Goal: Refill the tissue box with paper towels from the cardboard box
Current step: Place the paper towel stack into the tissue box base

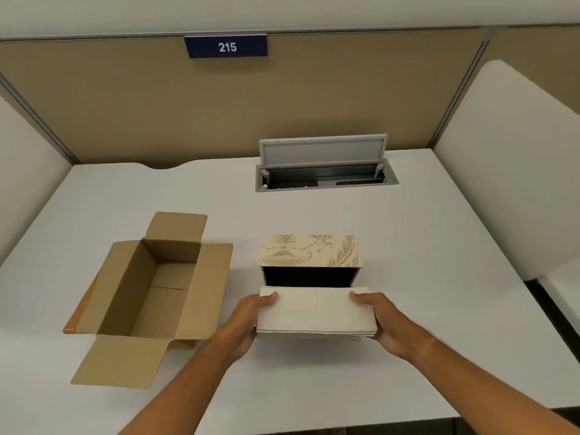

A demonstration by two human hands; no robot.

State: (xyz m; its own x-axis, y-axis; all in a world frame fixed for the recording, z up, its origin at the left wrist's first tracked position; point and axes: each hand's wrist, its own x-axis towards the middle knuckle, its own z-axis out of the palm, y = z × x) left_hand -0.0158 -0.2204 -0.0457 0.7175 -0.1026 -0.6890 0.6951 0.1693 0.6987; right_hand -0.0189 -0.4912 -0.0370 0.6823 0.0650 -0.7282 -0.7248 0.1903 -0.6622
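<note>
A stack of white paper towels (315, 310) is held level between both hands, just in front of the tissue box (309, 250). The tissue box is cream with a gold ornament pattern, and its dark open side faces me. My left hand (248, 321) grips the stack's left end, thumb on top. My right hand (381, 321) grips the right end the same way. The brown cardboard box (157, 287) lies to the left with its flaps spread open, and its inside looks empty.
The white desk (423, 262) has an open grey cable hatch (323, 166) at the back. Tan partition panels with a blue "215" sign (226, 47) close off the rear. White side dividers (508, 171) stand at both sides.
</note>
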